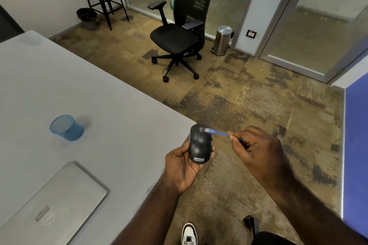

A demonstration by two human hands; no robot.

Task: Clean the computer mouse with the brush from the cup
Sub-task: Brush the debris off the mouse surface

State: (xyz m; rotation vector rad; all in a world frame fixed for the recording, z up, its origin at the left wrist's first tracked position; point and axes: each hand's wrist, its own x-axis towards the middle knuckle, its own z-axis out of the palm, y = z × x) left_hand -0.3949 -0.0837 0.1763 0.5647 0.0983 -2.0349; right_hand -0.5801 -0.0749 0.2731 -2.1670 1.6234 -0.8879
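A black computer mouse (199, 146) rests in my left hand (182, 167), held palm-up just past the table's corner, with its Lenovo label facing me. My right hand (256, 148) pinches a thin blue brush (218, 133) by its handle. The brush tip touches the mouse near the scroll wheel. A blue mesh cup (66, 128) stands upright on the grey table (79, 89) to the left, with nothing visible inside it.
A closed silver laptop (49, 207) lies on the table's near left. A black office chair (179, 32) stands on the carpet ahead, a steel bin (222, 40) beside it. A white shoe (189, 233) shows below, and a blue panel (356, 145) is at right.
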